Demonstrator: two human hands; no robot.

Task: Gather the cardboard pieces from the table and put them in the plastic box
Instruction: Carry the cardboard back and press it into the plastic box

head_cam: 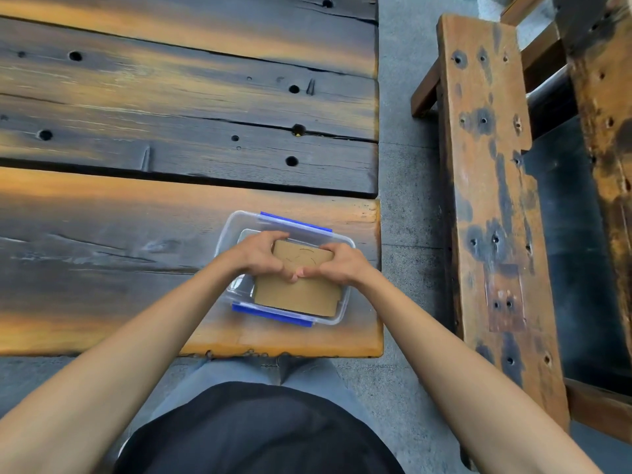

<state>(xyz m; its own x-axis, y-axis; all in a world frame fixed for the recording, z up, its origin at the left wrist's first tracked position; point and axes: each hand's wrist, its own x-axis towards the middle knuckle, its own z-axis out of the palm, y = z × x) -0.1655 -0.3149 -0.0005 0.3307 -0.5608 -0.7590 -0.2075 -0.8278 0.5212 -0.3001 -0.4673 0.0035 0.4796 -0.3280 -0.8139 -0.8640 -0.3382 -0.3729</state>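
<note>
A clear plastic box with blue latches stands near the table's front right corner. A stack of brown cardboard pieces lies inside it, filling most of the box. My left hand grips the stack's far left corner. My right hand holds the far right corner. My thumbs meet on top of the top piece, which carries a faint curved mark. How many pieces lie under the top one is hidden.
The box rests on a dark, weathered plank table with holes and cracks. A wooden bench runs along the right, across a strip of grey floor. My lap shows below the table edge.
</note>
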